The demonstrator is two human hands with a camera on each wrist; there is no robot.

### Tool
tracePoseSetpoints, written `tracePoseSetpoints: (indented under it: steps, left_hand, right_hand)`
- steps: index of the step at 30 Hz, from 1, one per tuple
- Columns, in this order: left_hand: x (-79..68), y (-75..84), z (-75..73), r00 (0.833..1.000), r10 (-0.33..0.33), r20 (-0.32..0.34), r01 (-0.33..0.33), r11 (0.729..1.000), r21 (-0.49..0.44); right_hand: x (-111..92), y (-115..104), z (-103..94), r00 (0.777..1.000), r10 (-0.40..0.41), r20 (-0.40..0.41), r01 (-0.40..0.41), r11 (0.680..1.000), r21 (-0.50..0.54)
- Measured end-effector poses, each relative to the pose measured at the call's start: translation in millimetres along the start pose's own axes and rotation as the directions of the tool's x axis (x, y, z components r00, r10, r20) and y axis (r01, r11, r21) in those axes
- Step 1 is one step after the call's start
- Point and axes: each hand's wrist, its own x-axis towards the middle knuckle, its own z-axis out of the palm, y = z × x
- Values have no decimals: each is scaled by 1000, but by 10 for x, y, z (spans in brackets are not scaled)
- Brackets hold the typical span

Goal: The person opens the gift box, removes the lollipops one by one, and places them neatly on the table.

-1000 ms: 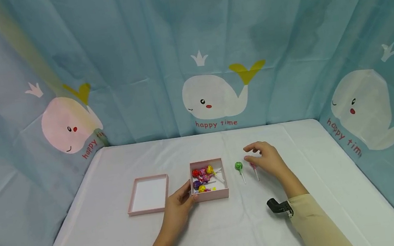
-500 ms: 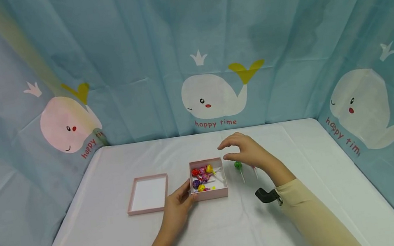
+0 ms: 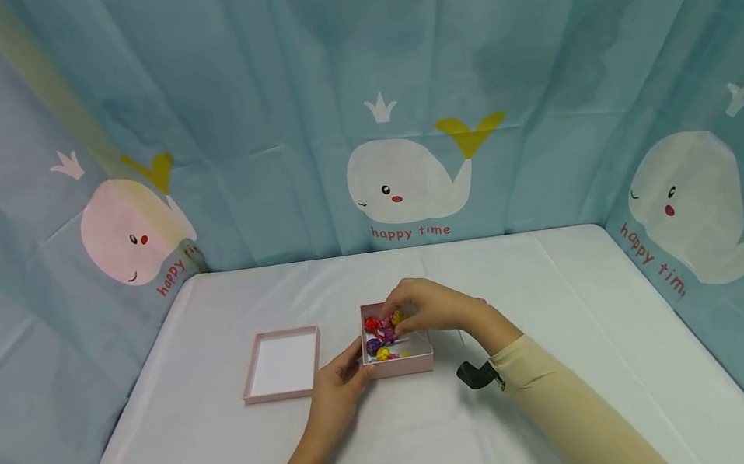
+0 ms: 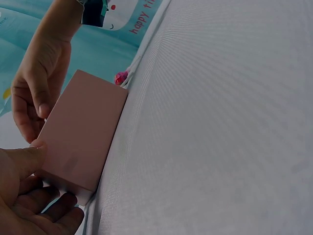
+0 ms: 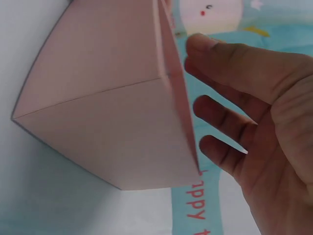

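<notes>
A small pink box (image 3: 402,367) without its lid stands on the white table, with several wrapped lollipops inside, among them a red one (image 3: 372,324), a purple one (image 3: 374,347) and a yellow one (image 3: 384,353). My left hand (image 3: 336,391) grips the box by its near left corner, thumb on the front wall. Above the open top, my right hand (image 3: 434,307) reaches in with bent fingers; thumb and forefinger stand apart over the candies. In the right wrist view its fingertips (image 5: 195,43) are close to the rim and nothing shows between them.
Left of the box lies the pink box lid (image 3: 281,363), white inside up. Beside the box, a pink lollipop (image 4: 119,78) lies on the table in the left wrist view; the right forearm hides most of that spot from the head. A whale-print curtain (image 3: 283,197) surrounds the table.
My right hand has moved left from beside the two loose lollipops to over the box, lowering its fingers inside. The left hand still holds the box in place.
</notes>
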Motion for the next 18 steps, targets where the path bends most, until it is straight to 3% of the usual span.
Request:
tracePoseSetpoints:
  steps: [4,11,18]
  left_hand:
    - [-8,1,2,1000,10,1,-10,1000,3]
    - [0,3,2,1000,13,0,-13,1000,-5]
    - [5,-16,5,999,37,-9,-37,999,-8]
  right_hand:
    - [39,68,100,996,-7,89,8,1000,-10]
    - [95,125,234,984,-24,177,20,999,25]
    - [121,134,354,975,-85,204,106,990,-94]
